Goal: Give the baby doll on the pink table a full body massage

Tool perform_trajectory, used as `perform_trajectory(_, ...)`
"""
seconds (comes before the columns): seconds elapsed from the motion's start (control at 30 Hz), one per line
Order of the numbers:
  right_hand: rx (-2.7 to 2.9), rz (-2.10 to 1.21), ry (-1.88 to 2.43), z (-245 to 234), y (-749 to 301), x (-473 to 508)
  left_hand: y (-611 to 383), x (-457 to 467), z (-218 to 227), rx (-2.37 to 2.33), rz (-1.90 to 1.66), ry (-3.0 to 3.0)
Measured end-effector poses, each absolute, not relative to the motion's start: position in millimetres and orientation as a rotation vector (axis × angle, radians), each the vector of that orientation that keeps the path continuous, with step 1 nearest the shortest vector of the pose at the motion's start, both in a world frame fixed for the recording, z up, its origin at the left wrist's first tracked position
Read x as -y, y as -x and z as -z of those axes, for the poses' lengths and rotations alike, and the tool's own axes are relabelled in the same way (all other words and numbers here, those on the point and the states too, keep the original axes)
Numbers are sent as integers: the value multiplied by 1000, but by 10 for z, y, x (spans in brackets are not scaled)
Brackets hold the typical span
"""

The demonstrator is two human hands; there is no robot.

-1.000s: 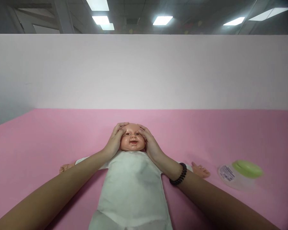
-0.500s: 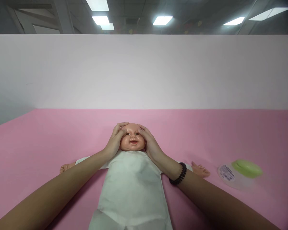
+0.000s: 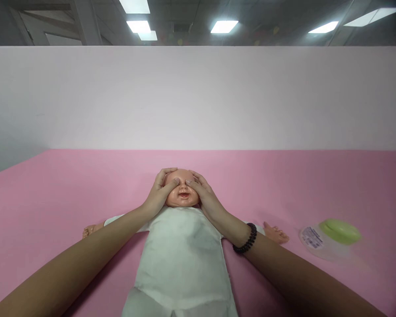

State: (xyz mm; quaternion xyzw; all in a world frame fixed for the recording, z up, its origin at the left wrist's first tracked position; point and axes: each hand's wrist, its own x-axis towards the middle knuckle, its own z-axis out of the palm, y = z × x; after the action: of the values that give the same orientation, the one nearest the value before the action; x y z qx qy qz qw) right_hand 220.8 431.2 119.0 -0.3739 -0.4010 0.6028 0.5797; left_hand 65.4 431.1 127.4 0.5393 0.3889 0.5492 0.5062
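Observation:
A baby doll (image 3: 185,251) with a hard head and a white cloth body lies on its back, arms stretched out to both sides. My left hand (image 3: 159,190) cups the left side of its head, fingers curved round the crown and thumb across the eye. On the other side my right hand (image 3: 208,198) holds the head the same way, thumb lying over the other eye. Both thumb tips sit near the bridge of the nose, so the eyes are covered. The doll's mouth and chin show below the thumbs.
The doll lies on a pink surface (image 3: 86,189). A clear bottle with a green cap (image 3: 339,231) and a printed label lies to the right, beyond the doll's hand. A white panel (image 3: 198,97) stands along the back edge.
Both thumbs have slid inward from the outer parts of the eyes toward the nose and now cover the eyes. The other fingers stay round the head.

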Motion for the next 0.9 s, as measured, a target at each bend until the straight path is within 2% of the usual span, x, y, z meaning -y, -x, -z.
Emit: perform_trajectory(0.9,892,-1411,823,-1089,-2214,-4420,-668,-4357,-1213,-975,-1368,-1318)
